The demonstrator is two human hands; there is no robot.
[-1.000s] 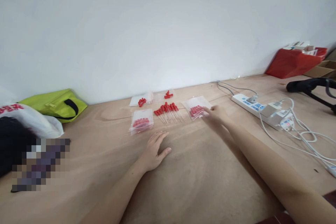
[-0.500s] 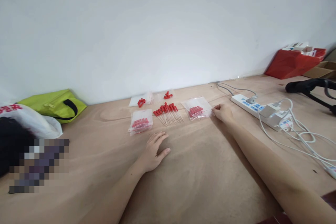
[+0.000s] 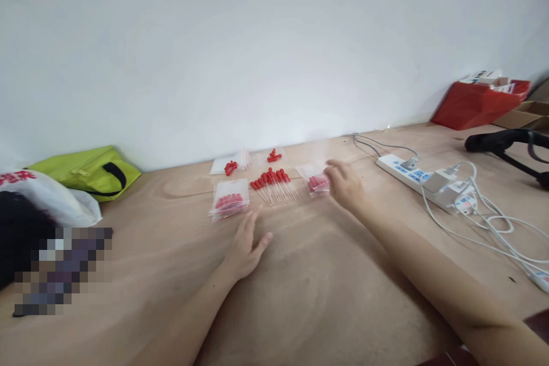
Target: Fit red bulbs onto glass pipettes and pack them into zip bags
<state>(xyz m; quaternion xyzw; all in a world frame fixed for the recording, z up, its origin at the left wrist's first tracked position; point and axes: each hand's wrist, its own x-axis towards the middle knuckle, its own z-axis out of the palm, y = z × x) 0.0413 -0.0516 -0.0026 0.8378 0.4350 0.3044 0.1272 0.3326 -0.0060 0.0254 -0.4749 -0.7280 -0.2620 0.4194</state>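
Note:
My left hand [image 3: 244, 249] hovers low over the table, its fingers and thumb apart and nothing in them. My right hand [image 3: 345, 183] is raised at the right stack of clear plastic bags [image 3: 317, 180], which show red pieces inside. Pinched in its fingertips is a clear plastic bag [image 3: 318, 148], smeared by motion. Between the hands lies a fan of thin pale sticks with red bulb-like ends [image 3: 277, 183], perhaps droppers. Another stack of bags with red pieces [image 3: 230, 199] sits left of the fan.
Behind the fan, loose red pieces [image 3: 230, 167] and more red pieces [image 3: 273, 155] lie on clear bags near the wall. A white power strip [image 3: 403, 171] with cables is on the right. A yellow-green bag [image 3: 86, 168] and a red bag [image 3: 476, 104] stand farther out.
My right hand has moved left and up from the right stack's edge, lifting a clear bag. My left hand has shifted slightly, its fingers turning more toward the wall.

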